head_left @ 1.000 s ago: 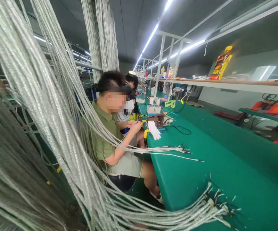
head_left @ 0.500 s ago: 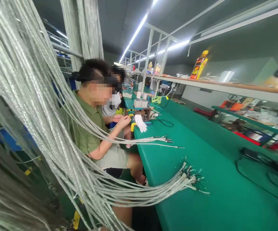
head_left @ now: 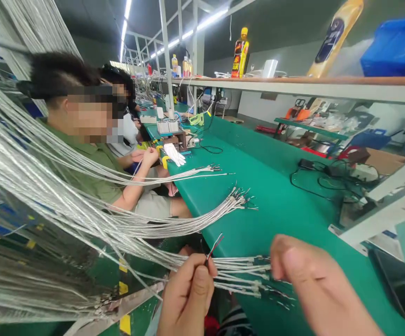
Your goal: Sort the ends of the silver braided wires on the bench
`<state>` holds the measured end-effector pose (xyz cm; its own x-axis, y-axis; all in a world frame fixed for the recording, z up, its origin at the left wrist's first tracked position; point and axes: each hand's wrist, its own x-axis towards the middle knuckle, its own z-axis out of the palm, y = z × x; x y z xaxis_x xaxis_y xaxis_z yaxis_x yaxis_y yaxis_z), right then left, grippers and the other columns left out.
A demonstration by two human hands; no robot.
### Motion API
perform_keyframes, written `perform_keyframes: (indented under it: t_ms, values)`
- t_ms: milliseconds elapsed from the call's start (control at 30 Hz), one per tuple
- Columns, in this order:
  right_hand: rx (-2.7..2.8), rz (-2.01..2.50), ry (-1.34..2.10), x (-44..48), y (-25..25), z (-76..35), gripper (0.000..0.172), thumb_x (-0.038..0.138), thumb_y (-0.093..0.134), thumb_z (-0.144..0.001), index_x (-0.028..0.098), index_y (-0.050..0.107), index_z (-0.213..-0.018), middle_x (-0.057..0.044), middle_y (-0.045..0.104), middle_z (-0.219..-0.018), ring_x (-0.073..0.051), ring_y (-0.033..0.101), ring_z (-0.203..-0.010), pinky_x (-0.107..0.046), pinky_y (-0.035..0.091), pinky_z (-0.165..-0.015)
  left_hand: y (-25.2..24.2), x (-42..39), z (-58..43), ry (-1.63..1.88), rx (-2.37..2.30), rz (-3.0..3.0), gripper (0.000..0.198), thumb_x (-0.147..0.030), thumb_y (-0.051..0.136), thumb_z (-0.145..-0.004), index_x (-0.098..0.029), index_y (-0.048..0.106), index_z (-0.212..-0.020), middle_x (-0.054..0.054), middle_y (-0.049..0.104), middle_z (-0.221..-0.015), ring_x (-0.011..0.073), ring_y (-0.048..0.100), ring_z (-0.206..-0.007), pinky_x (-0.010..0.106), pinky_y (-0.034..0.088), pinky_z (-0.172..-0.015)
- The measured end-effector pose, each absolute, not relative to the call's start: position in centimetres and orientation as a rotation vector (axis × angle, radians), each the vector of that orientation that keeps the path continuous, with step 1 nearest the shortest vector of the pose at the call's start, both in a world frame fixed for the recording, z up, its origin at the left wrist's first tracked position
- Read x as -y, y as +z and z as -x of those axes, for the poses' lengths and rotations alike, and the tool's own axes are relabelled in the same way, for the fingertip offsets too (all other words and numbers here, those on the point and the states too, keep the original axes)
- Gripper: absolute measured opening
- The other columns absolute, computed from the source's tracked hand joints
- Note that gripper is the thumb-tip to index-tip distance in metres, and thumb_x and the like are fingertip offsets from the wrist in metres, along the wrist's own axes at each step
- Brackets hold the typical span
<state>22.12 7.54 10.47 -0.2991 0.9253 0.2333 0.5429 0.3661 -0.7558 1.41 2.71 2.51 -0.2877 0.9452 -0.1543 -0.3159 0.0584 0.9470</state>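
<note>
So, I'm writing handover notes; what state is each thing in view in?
Left hand: closed on red and white wires.
Red and white wires: tips pointing up.
Right hand: curled; contents hidden.
Near cable bundle: wire ends exposed.
Middle cable bundle: wire ends fanned out.
White glove: limp, unworn.
Red-and-yellow bottle: upright, cap on.
Black device: lying flat, face dark.
Ceiling light: lit.

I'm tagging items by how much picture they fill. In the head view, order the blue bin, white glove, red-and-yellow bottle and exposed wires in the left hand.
1. Blue bin
2. Red-and-yellow bottle
3. White glove
4. Exposed wires in the left hand
</note>
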Motion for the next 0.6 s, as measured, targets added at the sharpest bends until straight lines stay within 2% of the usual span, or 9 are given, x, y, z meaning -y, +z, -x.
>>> perform_keyframes:
  t_ms: [100, 167, 233, 367, 600]
  values:
    - [2.044, 1.203, 0.957, -6.8, 9.1, -18.8, 0.032, 0.046, 0.046, -0.107, 0.024, 0.054, -0.085, -0.001, 0.056, -0.082, -0.016, 0.052, -0.071, -0.029, 0.038, -0.061, 3.5, -2.7, -1.8, 1.353, -1.186, -0.865, 0.047, -0.064, 0.06, -0.092, -0.018, 0.066, -0.092, -0.005, 0.045, -0.06, 0.0083, 0.041, -0.055, 0.019, 0.032, -0.051]
    - [1.953, 1.11, 1.093, -6.6, 8.6, -17.7, 0.023, 0.044, 0.049, -0.106, 0.025, 0.059, -0.096, -0.002, 0.06, -0.095, -0.017, 0.056, -0.082, -0.029, 0.042, -0.067, 4.1, -2.4, -2.0, 1.332, -1.195, -0.952, 0.047, -0.063, 0.058, -0.095, -0.017, 0.066, -0.096, -0.005, 0.045, -0.06, 0.0085, 0.041, -0.057, 0.02, 0.031, -0.054]
    - [1.84, 0.996, 1.239, -6.6, 8.2, -17.4, 0.019, 0.041, 0.052, -0.105, 0.025, 0.061, -0.099, -0.002, 0.061, -0.1, -0.017, 0.059, -0.085, -0.029, 0.045, -0.071, 4.4, -2.0, -2.3, 1.31, -1.199, -0.968, 0.048, -0.063, 0.059, -0.093, -0.016, 0.065, -0.099, -0.004, 0.049, -0.062, 0.0091, 0.044, -0.058, 0.021, 0.032, -0.055]
    - [1.681, 0.919, 1.4, -6.7, 8.0, -17.7, 0.016, 0.032, 0.058, -0.103, 0.023, 0.06, -0.09, 0.0, 0.061, -0.089, -0.015, 0.058, -0.076, -0.029, 0.046, -0.071, 4.5, -1.9, -3.0, 1.259, -1.208, -0.959, 0.05, -0.062, 0.062, -0.092, -0.015, 0.066, -0.107, -0.004, 0.05, -0.064, 0.0102, 0.048, -0.06, 0.022, 0.035, -0.056]
    - [1.622, 0.974, 1.351, -6.9, 8.4, -17.8, 0.018, 0.026, 0.061, -0.099, 0.02, 0.061, -0.082, 0.001, 0.061, -0.083, -0.013, 0.054, -0.072, -0.025, 0.045, -0.065, 4.9, -2.0, -3.7, 1.254, -1.21, -0.976, 0.048, -0.061, 0.062, -0.093, -0.016, 0.067, -0.105, -0.005, 0.049, -0.061, 0.0089, 0.045, -0.056, 0.02, 0.034, -0.053]
